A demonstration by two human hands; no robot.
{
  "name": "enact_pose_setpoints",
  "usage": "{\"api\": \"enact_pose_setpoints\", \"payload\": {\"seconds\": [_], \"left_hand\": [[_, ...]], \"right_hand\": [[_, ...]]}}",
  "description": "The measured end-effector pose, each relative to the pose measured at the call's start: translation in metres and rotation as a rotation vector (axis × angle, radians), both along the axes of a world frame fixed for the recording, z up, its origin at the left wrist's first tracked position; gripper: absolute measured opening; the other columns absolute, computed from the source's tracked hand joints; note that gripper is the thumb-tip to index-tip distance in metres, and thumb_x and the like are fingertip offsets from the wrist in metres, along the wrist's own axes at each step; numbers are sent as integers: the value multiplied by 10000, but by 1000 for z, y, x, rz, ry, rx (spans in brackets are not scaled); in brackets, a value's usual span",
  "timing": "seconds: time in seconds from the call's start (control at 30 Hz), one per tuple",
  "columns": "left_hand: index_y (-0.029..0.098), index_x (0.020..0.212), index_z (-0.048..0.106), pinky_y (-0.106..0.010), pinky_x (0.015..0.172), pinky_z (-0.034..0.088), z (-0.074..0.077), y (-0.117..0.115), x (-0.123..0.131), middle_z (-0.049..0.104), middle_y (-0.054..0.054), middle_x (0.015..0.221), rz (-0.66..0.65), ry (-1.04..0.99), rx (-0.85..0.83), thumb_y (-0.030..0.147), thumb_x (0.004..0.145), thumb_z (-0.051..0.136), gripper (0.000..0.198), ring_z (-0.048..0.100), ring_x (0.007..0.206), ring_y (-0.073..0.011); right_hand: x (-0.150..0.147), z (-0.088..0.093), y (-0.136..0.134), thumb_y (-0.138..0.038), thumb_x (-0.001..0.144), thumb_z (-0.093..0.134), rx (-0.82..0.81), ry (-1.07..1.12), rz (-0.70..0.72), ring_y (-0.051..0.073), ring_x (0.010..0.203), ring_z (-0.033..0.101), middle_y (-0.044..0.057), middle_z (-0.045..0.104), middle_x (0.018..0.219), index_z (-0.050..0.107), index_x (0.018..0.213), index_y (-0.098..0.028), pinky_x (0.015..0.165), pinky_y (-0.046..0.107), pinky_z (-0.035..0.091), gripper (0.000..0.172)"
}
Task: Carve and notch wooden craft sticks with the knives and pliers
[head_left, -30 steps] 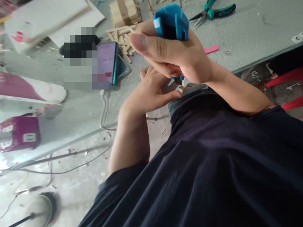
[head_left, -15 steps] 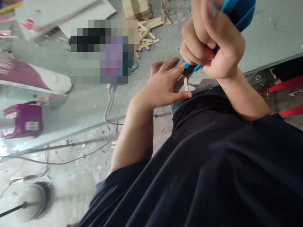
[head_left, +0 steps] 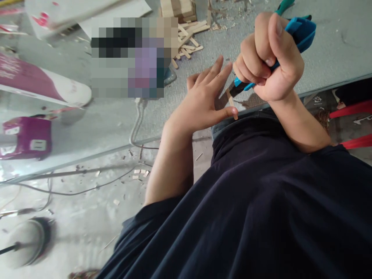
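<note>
Saw the bench running aslant across the upper view, with the pale floor beyond its near edge at left and a dark shirt filling the lower right. Noted a white-and-purple package at far left. Saw the left hand flat at the bench's near edge, with fingers stretched forward and somewhat apart and thumb out to the side. Saw the right hand near it, as a fist, with fingers clamped on a blue tool. Noted a purple box near the package. Traced the tool's long axis slanting from its wide butt at upper right down to lower left, with the dark tip pointing down toward the bench. Found a stack of wooden sticks at the top, with loose sticks just below, and part of a green handle behind the fist. Found a single stick between the hands, under the left thumb's tip, with its long axis running from the dark tip toward the shirt, leaning slightly right, across the tool's line. Could not tell tip and stick touching from just beside.
</note>
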State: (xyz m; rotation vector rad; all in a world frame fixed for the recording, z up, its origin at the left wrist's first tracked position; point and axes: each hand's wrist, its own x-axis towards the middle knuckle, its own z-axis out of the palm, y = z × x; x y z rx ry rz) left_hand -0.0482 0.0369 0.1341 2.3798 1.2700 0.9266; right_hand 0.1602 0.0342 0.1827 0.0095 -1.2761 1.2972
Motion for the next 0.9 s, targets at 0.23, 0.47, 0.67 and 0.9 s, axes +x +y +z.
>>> {"api": "enact_pose_setpoints", "payload": {"seconds": [0.23, 0.47, 0.67, 0.9], "left_hand": [[338, 1486, 695, -720, 1252, 368, 29, -16, -14, 652, -88, 1595, -14, 370, -81, 874, 983, 603, 741, 521, 1515, -453], [267, 1378, 751, -606, 1177, 434, 28, -15, -7, 688, -88, 1405, -65, 365, -76, 898, 1028, 549, 749, 583, 1299, -353], [306, 1365, 774, -580, 1160, 473, 28, -12, -10, 694, -83, 1360, -100, 333, -53, 922, 1009, 560, 743, 614, 1271, -337], [338, 1399, 748, -629, 1171, 467, 28, -13, -10, 705, -83, 1386, -95, 338, -73, 833, 991, 632, 653, 618, 1336, -382]], "right_hand": [[-22, -5, 6, -762, 1156, 465, 8, 127, -18, 60, 346, -10, -126, 80, 459, 165, 673, -262, 364, 251, 122, 757], [-23, -6, 5, -820, 1111, 496, 10, 75, -23, 63, 325, 5, -132, 75, 436, 206, 639, -280, 363, 280, 104, 773], [-24, -6, 6, -816, 1142, 413, 29, 128, -15, 54, 322, -30, -137, 57, 431, 184, 639, -286, 344, 263, 82, 765], [-24, -5, 5, -752, 1167, 430, 58, 136, 9, 35, 309, -23, -141, 72, 428, 177, 637, -280, 336, 228, 79, 754]]}}
